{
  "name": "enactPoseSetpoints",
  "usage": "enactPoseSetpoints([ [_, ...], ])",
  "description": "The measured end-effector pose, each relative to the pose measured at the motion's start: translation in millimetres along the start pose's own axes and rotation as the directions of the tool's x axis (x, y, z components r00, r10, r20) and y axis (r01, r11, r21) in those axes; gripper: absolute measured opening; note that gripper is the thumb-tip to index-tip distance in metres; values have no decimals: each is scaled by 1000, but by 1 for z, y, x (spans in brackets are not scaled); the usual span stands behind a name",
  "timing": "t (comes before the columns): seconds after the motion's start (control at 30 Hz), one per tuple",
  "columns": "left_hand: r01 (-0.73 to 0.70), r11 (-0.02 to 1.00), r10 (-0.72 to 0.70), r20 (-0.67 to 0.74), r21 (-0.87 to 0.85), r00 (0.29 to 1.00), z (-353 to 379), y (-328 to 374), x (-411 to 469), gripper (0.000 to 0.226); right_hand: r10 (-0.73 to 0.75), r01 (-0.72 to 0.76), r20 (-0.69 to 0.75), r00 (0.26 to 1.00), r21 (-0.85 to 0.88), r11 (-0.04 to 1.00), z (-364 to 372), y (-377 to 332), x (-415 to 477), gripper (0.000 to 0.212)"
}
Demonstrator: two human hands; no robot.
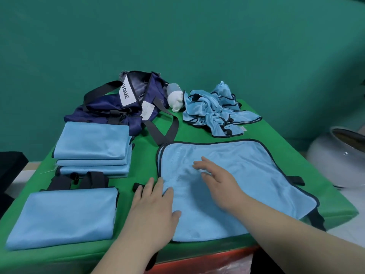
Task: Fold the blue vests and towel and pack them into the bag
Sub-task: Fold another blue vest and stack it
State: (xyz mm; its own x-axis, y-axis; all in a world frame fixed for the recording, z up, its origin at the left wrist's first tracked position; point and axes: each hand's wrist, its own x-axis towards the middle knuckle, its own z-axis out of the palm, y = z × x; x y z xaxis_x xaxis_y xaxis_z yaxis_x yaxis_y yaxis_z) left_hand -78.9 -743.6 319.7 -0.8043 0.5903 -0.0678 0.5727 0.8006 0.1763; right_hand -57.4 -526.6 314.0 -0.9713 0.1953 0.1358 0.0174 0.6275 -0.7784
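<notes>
Blue vest under flat, spread hands: left, right.

A single wide-angle view from the person's head looks forward and down across the green-covered desk toward the teal backdrop. It sits close above the near edge, with the left hand and right hand entering from below.
</notes>
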Motion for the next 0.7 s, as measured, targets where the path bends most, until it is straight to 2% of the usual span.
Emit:
enactPoseSetpoints([
  [0.07, -43, 999, 43, -12, 5, 999, -1, 12, -2, 60, -10, 13, 28, 1000, -95, 995, -22, 5, -16, 32],
  [0.17, -132, 991, 131, -51, -6, 990, -4, 41, -4, 60, 9, -12, -15, 1000, -201, 980, -56, 17, -43, 32],
  [0.33, -304, 953, 304, 13, -11, 953, -2, 103, 5, 50, 39, -74, -112, 993, -322, 944, -117, 43, -95, 36],
  [0.47, -395, 919, 395, 18, -13, 919, 6, 152, 25, 49, 23, -105, -203, 979, -402, 910, -164, 68, -133, 55],
  [0.6, -453, 891, 454, 23, -24, 891, 15, 202, 54, 48, 149, -240, -228, 962, -449, 861, -191, 95, -153, 72],
  [0.7, -483, 875, 484, 7, -24, 875, 23, 239, 78, 47, 202, -273, -198, 959, -462, 844, -198, 112, -152, 77],
])
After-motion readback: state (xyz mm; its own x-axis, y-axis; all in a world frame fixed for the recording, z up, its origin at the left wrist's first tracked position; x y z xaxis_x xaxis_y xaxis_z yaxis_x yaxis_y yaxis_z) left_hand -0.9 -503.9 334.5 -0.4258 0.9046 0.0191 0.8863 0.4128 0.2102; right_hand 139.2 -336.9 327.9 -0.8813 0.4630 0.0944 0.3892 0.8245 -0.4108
